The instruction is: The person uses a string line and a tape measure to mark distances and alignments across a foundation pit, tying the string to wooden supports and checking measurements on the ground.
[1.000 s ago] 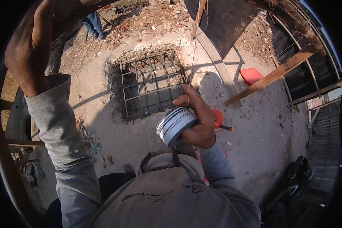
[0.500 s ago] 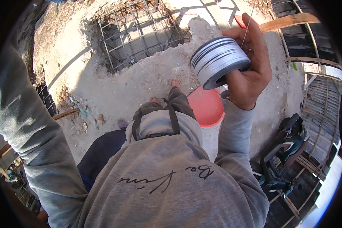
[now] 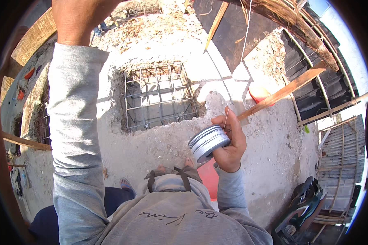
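Note:
My right hand (image 3: pixel 232 143) is wrapped round a spool of white string (image 3: pixel 208 141) with dark grey bands, its thumb pushed into the hollow core. A thin strand (image 3: pixel 246 36) leaves the spool past my raised index finger and rises toward the top of the view. My left hand (image 3: pixel 79 18) is lifted high at the upper left, and its fingers are hidden beyond the upper edge. Beneath the spool, a red basin (image 3: pixel 209 179) on the ground is partly covered by my right forearm.
A steel rebar cage (image 3: pixel 159 94) sits in a pit ahead. Rough wooden poles (image 3: pixel 286 92) slant at the upper right. A parked motorbike (image 3: pixel 300 214) stands at the lower right. Another person's sandalled foot (image 3: pixel 126 185) is at my left, and someone's legs (image 3: pixel 100 29) show far off.
The view has tilted up, bringing more ground and timber into sight. My left forearm and wrist now show, raised at the upper left. The spool, still in my right hand, appears lower and further left.

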Demonstrator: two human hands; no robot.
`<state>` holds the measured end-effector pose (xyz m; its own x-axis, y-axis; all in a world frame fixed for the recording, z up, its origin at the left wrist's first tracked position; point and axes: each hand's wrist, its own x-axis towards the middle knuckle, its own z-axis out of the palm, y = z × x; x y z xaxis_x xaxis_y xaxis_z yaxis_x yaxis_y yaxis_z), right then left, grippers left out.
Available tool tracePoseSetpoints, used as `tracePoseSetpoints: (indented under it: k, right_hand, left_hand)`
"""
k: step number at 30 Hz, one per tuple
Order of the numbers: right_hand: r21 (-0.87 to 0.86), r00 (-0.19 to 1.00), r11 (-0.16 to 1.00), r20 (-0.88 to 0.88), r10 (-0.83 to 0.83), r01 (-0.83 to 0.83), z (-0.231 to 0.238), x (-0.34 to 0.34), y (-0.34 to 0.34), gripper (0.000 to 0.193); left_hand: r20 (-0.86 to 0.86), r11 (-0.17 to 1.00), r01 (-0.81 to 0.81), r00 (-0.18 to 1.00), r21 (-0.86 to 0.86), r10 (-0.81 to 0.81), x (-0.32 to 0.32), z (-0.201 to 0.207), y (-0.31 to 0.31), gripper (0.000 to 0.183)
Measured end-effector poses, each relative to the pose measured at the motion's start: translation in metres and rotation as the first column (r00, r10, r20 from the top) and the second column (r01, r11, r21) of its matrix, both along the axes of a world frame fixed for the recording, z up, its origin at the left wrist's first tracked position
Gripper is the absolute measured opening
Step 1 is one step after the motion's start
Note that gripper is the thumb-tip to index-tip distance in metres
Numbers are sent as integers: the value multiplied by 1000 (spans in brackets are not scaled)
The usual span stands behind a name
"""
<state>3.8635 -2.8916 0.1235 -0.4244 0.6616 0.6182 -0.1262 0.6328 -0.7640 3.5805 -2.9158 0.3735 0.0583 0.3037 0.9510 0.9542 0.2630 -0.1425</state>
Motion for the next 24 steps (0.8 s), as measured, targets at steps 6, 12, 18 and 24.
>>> tracePoseSetpoints:
  k: [6, 12, 18, 24]
  right_hand:
    - [129, 999, 991, 30, 43, -46, 3, 14, 16, 78]
    - [127, 982, 974, 18, 186, -186, -5, 7, 34, 75]
    - [172, 962, 947, 72, 262, -271, -2, -7, 45, 74]
    - [152, 942, 931, 11, 334, -332, -11, -15, 60, 73]
  left_hand:
    - [-129, 1000, 29, 991, -6, -29, -25, -22, 28, 29]
    - [-77, 999, 44, 996, -8, -44, -19, -16, 19, 30]
    - [-65, 999, 26, 997, -27, -28, -17, -15, 17, 34]
    - [-77, 999, 37, 996, -19, -39, -16, -16, 20, 35]
